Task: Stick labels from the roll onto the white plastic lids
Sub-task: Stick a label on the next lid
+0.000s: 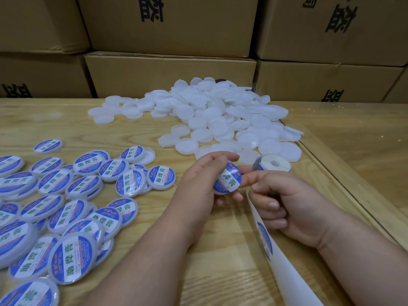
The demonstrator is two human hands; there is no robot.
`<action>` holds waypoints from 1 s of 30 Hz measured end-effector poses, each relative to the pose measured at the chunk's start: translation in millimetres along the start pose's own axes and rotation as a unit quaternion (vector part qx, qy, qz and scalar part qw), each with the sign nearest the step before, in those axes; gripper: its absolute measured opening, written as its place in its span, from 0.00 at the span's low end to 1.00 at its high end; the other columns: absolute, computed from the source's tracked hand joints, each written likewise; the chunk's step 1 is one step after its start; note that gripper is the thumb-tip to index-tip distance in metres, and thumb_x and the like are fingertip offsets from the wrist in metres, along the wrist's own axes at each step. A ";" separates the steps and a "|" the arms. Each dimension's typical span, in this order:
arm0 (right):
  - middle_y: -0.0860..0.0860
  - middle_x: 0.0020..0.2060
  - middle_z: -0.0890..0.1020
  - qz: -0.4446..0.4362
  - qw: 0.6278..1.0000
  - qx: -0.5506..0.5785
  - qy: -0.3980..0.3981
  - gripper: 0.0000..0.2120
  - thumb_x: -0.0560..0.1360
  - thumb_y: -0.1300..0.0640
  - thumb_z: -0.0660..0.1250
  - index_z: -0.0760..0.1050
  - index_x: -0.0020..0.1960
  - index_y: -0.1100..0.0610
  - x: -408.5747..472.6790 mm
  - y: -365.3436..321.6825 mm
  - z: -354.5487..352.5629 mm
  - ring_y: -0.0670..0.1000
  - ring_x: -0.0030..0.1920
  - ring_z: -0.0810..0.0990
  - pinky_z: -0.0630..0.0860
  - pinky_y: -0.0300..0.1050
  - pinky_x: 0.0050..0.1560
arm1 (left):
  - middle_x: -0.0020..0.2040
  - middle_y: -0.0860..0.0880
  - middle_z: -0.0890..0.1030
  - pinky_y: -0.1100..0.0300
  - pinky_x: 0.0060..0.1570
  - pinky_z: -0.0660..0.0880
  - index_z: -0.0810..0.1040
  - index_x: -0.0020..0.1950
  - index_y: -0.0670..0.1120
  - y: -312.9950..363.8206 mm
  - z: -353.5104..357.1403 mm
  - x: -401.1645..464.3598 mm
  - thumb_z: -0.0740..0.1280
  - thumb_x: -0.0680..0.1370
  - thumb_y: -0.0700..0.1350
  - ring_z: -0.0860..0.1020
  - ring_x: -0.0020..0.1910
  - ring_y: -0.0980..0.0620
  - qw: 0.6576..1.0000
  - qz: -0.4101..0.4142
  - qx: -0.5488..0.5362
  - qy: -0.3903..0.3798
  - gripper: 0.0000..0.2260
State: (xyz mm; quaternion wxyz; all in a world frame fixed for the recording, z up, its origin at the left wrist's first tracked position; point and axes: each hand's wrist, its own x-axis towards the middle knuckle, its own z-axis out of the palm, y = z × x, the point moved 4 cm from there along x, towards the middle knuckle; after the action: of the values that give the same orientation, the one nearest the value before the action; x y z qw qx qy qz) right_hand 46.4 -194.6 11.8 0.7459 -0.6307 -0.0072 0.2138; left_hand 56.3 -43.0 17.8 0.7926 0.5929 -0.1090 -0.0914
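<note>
left hand (pixel 198 184) grips a just-labelled lid (pixel 227 178) over the counter (pixel 132 133) | right hand (pixel 284 202) fingers curled on the backing strip (pixel 271 246) (roll (pixel 274 165) behind) | many labelled lids (pixel 72 208) done | large blank pile (pixel 220 115) left

One white plastic lid (pixel 227 178), already bearing a round blue label, is held tilted above the wooden table. Unlabelled white lids (pixel 220 120) are heaped at centre-right; labelled lids (pixel 66 202) are spread overlapping at left. The label roll (pixel 274 164) lies flat beside the heap, its backing strip (pixel 284 268) trailing toward the lower right with one blue label on it.
</note>
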 end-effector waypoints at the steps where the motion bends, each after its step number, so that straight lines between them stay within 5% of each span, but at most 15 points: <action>1: 0.49 0.23 0.63 0.001 1.000 0.001 -0.004 0.19 0.71 0.61 0.60 0.78 0.58 0.67 -0.2 -0.1 0.7 0.45 0.21 0.55 0.53 0.34 0.22 | 0.52 0.48 0.87 0.59 0.31 0.67 0.83 0.46 0.61 0.2 0.7 -0.3 0.65 0.69 0.64 0.81 0.34 0.49 1.000 0.002 0.009 0.004 0.13; 10: 0.49 0.23 0.63 0.001 1.000 0.009 -0.011 0.22 0.69 0.60 0.60 0.77 0.60 0.68 -0.4 0.6 0.5 0.45 0.21 0.55 0.52 0.34 0.22 | 0.51 0.50 0.87 0.61 0.35 0.78 0.81 0.48 0.59 -1.0 1.0 0.2 0.64 0.83 0.56 0.82 0.35 0.51 0.998 0.007 0.050 0.026 0.08; 14: 0.49 0.24 0.63 -0.003 1.000 0.012 -0.015 0.19 0.68 0.58 0.61 0.84 0.53 0.60 -1.7 -1.7 1.9 0.45 0.22 0.56 0.54 0.35 0.22 | 0.52 0.50 0.87 0.48 0.47 0.79 0.80 0.52 0.57 -4.0 -2.5 2.3 0.65 0.83 0.48 0.84 0.40 0.44 0.997 0.020 0.064 0.031 0.05; 18: 0.49 0.24 0.64 -0.012 1.000 0.024 -0.015 0.18 0.74 0.61 0.58 0.84 0.55 0.58 -3.4 -2.7 3.2 0.44 0.22 0.56 0.56 0.34 0.20 | 0.52 0.51 0.87 0.66 0.36 0.76 0.76 0.58 0.54 -5.7 -7.0 4.9 0.67 0.82 0.40 0.82 0.37 0.53 0.996 0.047 0.055 0.043 0.09; 22: 0.51 0.24 0.63 -0.051 0.998 0.021 0.030 0.18 0.77 0.64 0.56 0.84 0.55 0.58 -3.6 -4.6 1.1 0.45 0.21 0.56 0.55 0.34 0.20 | 0.52 0.52 0.87 0.67 0.36 0.74 0.74 0.59 0.55 -8.6 -13.2 7.6 0.69 0.80 0.37 0.83 0.38 0.55 0.995 0.056 0.040 0.068 0.14; 27: 0.52 0.22 0.64 -0.133 0.987 0.004 0.094 0.12 0.72 0.61 0.62 0.83 0.49 0.59 -8.1 -14.7 -5.0 0.47 0.22 0.56 0.54 0.34 0.22 | 0.50 0.52 0.87 0.63 0.35 0.71 0.78 0.60 0.58 -8.9 -17.8 9.4 0.73 0.78 0.45 0.82 0.37 0.55 0.994 0.040 0.010 0.104 0.13; 30: 0.52 0.22 0.65 -0.191 0.959 -0.165 0.131 0.08 0.70 0.57 0.64 0.83 0.41 0.53 -15.7 -19.5 -1.6 0.49 0.23 0.59 0.58 0.37 0.23 | 0.49 0.49 0.88 0.63 0.30 0.70 0.80 0.58 0.54 -5.3 -18.7 8.8 0.67 0.81 0.56 0.80 0.32 0.55 0.990 0.032 -0.025 0.134 0.10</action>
State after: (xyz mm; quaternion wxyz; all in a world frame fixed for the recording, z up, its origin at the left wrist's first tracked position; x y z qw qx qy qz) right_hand 38.6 -203.4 34.0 0.6532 -0.7541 -0.0648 -0.0210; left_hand 70.0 -29.7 8.1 0.8173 0.5757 -0.0186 0.0115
